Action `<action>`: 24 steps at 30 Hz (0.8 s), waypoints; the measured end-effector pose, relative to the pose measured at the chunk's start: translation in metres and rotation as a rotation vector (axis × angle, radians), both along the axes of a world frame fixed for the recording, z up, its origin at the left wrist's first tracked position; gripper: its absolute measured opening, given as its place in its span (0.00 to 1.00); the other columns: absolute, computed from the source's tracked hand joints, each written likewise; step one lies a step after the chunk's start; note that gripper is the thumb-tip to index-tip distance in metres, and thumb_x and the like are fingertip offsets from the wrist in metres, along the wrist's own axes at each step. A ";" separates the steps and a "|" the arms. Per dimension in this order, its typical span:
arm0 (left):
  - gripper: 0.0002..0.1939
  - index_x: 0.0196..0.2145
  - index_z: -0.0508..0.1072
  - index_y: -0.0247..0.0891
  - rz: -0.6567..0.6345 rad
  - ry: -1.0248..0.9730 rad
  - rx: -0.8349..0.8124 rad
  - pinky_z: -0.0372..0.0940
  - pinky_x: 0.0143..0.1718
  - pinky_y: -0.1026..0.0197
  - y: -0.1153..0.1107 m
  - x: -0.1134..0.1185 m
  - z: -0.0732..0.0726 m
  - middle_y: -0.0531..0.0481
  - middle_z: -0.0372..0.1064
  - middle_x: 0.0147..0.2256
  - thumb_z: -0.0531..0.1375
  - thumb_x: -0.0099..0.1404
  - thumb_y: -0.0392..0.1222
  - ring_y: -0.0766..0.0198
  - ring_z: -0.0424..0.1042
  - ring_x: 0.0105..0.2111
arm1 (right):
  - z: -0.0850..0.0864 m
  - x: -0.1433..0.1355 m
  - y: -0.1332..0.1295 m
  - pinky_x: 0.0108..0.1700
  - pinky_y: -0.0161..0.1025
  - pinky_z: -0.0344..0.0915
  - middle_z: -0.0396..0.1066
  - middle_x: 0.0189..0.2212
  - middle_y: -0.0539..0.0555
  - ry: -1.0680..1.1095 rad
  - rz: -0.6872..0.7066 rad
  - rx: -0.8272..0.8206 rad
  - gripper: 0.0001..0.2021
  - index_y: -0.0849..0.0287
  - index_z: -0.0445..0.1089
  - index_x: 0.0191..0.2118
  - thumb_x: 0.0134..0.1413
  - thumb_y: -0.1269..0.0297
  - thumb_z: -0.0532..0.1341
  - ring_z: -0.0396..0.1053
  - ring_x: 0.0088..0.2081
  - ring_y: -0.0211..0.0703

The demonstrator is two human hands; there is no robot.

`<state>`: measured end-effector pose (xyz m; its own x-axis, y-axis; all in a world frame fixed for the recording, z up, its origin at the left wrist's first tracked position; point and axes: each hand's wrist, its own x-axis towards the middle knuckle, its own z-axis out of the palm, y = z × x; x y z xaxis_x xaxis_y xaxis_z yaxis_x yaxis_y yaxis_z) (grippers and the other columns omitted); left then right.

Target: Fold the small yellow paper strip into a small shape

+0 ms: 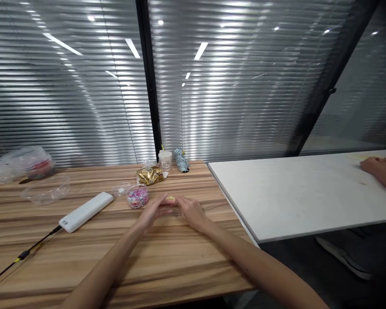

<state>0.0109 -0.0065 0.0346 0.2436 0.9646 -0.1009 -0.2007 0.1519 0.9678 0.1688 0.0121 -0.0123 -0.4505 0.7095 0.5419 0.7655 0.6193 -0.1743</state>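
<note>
Over the wooden table, my left hand point(153, 211) and my right hand point(190, 211) meet at the fingertips. Between them shows a small yellow piece point(171, 198), too tiny to tell its kind. The thumb and fingers of my left hand point right, pinching toward it. My right hand has its fingers bent together at the piece's other side. Just left of my left hand stands a round clear tub point(137, 196) with many small pink, purple and pale bits inside. Its clear lid point(121, 189) seems to lie beside it.
Behind the tub are a gold packet point(150, 175), a white cup point(165, 159) with a straw and a crumpled blue wrapper point(182, 161). A white power strip point(86, 211) with a cable and a clear container point(46, 191) lie left. Another person's hand point(375, 165) rests on the white table point(276, 197).
</note>
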 end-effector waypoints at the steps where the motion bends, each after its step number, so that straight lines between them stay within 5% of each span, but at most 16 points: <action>1: 0.17 0.31 0.74 0.31 0.005 0.005 0.002 0.65 0.41 0.57 0.000 0.000 0.000 0.40 0.72 0.38 0.59 0.54 0.50 0.53 0.67 0.45 | 0.000 0.000 0.000 0.34 0.33 0.59 0.70 0.35 0.53 0.014 -0.003 -0.008 0.10 0.59 0.63 0.42 0.56 0.73 0.50 0.68 0.35 0.41; 11: 0.17 0.30 0.74 0.30 0.110 -0.026 0.055 0.66 0.40 0.54 0.004 -0.001 -0.002 0.39 0.73 0.37 0.62 0.50 0.49 0.53 0.71 0.39 | -0.004 0.001 0.005 0.33 0.32 0.60 0.71 0.37 0.55 0.168 -0.052 -0.016 0.13 0.59 0.63 0.43 0.61 0.69 0.43 0.69 0.35 0.40; 17: 0.21 0.36 0.73 0.32 0.258 0.230 0.226 0.66 0.40 0.56 0.007 0.000 -0.007 0.43 0.73 0.36 0.64 0.46 0.47 0.57 0.71 0.37 | -0.006 0.001 0.007 0.34 0.33 0.61 0.71 0.34 0.55 0.092 0.069 0.028 0.12 0.60 0.64 0.41 0.60 0.70 0.45 0.69 0.34 0.40; 24: 0.19 0.36 0.74 0.32 0.162 0.401 0.363 0.65 0.41 0.56 0.010 -0.004 -0.014 0.43 0.74 0.34 0.64 0.47 0.46 0.56 0.72 0.36 | -0.007 0.001 0.007 0.37 0.34 0.62 0.70 0.37 0.54 0.056 0.151 0.048 0.11 0.59 0.63 0.44 0.59 0.71 0.47 0.68 0.37 0.40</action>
